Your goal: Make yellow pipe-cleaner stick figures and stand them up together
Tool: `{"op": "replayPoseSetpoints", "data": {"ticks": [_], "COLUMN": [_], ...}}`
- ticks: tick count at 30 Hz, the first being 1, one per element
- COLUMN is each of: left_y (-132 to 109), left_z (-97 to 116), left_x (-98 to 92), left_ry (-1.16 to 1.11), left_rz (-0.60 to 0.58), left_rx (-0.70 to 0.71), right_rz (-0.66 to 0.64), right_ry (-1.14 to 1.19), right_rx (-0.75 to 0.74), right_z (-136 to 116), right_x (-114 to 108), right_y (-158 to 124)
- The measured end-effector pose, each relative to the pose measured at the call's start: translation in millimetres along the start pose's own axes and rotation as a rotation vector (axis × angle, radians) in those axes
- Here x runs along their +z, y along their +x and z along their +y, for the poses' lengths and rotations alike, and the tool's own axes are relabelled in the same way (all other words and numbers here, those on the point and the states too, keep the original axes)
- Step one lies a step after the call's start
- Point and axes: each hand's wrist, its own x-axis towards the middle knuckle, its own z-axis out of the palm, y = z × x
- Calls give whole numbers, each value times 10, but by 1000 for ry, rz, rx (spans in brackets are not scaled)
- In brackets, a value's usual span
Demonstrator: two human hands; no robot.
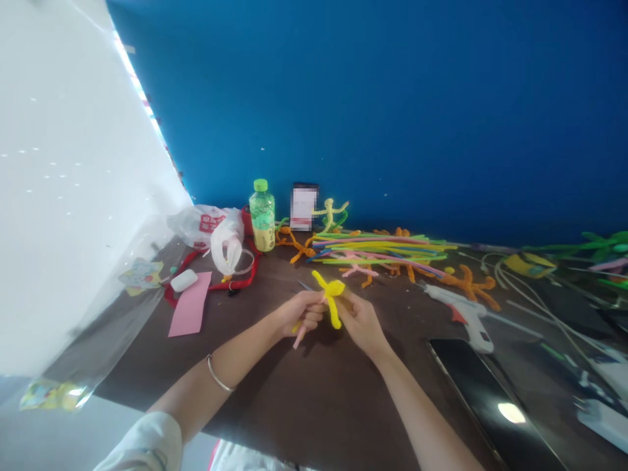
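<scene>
Over the dark table, both hands meet at a small yellow pipe-cleaner figure (334, 288) with a rounded top and fuzzy limbs. My left hand (305, 313), a bangle on its wrist, is closed around the figure's left side. A thin grey pointed tip (304, 286) sticks out beyond the left fingers; what it belongs to is hidden. Below that hand, a small pinkish end and a bit of yellow show, too blurred to name. My right hand (362, 322) pinches the figure from the right, its fingertips mostly hidden behind the yellow limbs.
Behind the hands lie a bundle of coloured pipe cleaners (387, 247) and several orange figures (471, 286). A green-capped bottle (263, 219), an upright phone (304, 208) and a plastic bag (228, 242) stand farther back. Rightward are a glue gun (464, 314) and a large phone (490, 399).
</scene>
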Motion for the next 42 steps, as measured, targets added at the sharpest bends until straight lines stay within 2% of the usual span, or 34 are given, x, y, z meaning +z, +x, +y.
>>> {"op": "replayPoseSetpoints", "data": {"ticks": [6,14,18,22,24,27,33,38,42], "left_y": [-16,-17,15,7,-10,-19,21,6,24], "left_z": [8,-92,-143,-163,-175,-201,-227,-217,-229], "left_x": [14,75,64,60,66,70,49,6,-57], "left_ry": [-20,252,507,943,1110,1185,1104,1303,1479], "left_rz": [-8,53,231,492,568,611,633,619,655], "left_rx": [13,389,545,802,904,947,959,1051,1157], "right_rz": [25,55,120,236,308,372,423,370,377], "right_ry": [52,137,161,186,217,266,234,146,148], "right_rx": [35,77,91,134,155,169,189,141,147], "right_z": [49,35,34,72,88,100,113,112,107], "right_x": [22,20,64,155,201,254,267,224,223], "right_y": [1,-4,-36,-75,-84,-83,-92,-116,-123]}}
